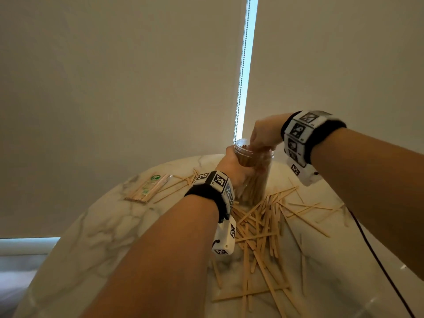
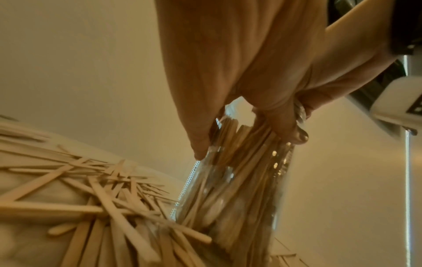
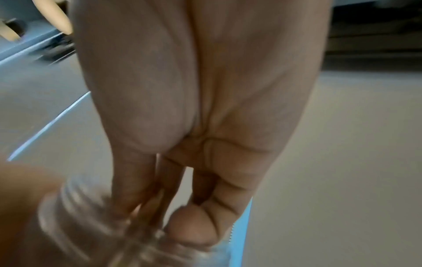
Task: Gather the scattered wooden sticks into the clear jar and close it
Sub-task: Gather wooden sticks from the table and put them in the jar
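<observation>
On a round marble-patterned table (image 1: 96, 228), before pale roller blinds (image 1: 114, 88) with a bead chain (image 1: 241, 72) hanging in the bright gap between them: clear jar (image 1: 254, 177) standing among scattered wooden sticks (image 1: 259, 228), tilted slightly, mouth uncovered, already packed with sticks standing on end. Left hand (image 1: 231, 166) wrapped round the upper part of the jar just below the threaded neck, fingers (image 2: 200, 137) curled against the clear wall, thumb on the opposite side as seen from the left wrist view. Right hand (image 1: 263, 134) poised directly over the jar mouth, fingers (image 3: 134, 180) bunched together and pointing down into the opening, tips at or just inside the rim; whether anything is pinched between them cannot be told, the right wrist view being blurred at that point. Loose sticks piled thickest at the jar's near side and spreading toward the near edge of the table, flat broad ones crossing thin pointed ones, several resting against the jar's base in the left wrist view. Sealed clear packet of thin skewers (image 1: 149, 188) with green print lying well apart to the left of the jar. Marker-covered bands with white camera units on both wrists; dark cable (image 1: 376, 255) trailing across the right side of the table. No lid seen in any view.
</observation>
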